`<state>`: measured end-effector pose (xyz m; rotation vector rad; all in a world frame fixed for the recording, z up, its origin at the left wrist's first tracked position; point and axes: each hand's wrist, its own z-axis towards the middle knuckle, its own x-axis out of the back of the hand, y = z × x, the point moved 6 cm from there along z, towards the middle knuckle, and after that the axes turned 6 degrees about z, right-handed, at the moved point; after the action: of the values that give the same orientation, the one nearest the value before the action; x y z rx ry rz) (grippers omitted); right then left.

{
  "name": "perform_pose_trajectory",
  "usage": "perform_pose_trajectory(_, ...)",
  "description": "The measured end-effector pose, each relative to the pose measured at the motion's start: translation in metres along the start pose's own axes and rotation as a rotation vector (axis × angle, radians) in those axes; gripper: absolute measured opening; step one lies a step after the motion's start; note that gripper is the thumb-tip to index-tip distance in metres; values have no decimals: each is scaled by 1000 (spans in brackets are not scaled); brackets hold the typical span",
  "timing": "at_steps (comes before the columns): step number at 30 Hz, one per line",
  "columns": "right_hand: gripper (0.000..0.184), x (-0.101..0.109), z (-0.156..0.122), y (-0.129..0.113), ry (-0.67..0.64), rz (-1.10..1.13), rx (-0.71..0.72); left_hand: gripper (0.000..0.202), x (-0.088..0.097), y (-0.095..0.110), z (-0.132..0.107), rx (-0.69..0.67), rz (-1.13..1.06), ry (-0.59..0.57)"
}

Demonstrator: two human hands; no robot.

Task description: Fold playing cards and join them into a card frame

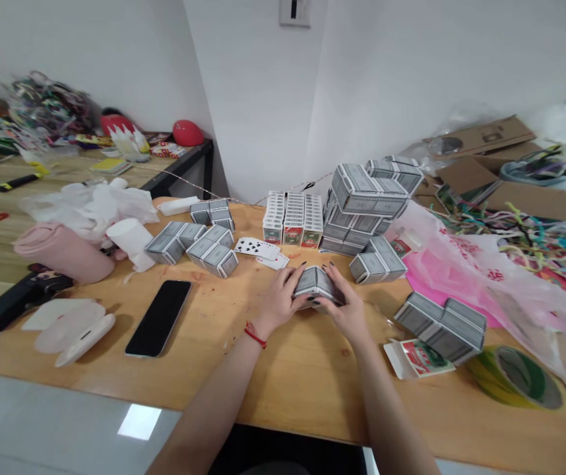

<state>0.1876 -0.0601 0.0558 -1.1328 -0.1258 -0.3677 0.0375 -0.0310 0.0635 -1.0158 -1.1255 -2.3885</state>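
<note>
Both my hands grip one deck of playing cards (315, 282), grey-patterned backs up, just above the wooden table (283, 369). My left hand (280, 301) wraps its left end, with a red string at the wrist. My right hand (347, 307) closes on its right end, dark nails showing. A few face-up cards (256, 249) lie just beyond the deck. Wrapped grey card packs (212, 254) lie to the left, more (377, 262) to the right, and a tall stack (365, 198) stands behind.
A black phone (159, 317) lies at left beside white lids (72, 326). Boxed decks (293, 221) stand in rows at the back. A flat card box (419, 358), a yellow-green tape roll (513, 376) and a pink plastic bag (491, 284) sit right.
</note>
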Motion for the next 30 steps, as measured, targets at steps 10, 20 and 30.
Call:
perform_pose_trajectory(10,82,17,7,19,45,356,-144,44,2,-21,-3,99,-291,194)
perform_pose_trajectory(20,60,10,5,-5,-11,483,-121,49,25,5,-3,-13,-240,217)
perform_pose_trajectory(30,34,14,2,-3,55,482,-91,40,23,1,-4,-53,-175,245)
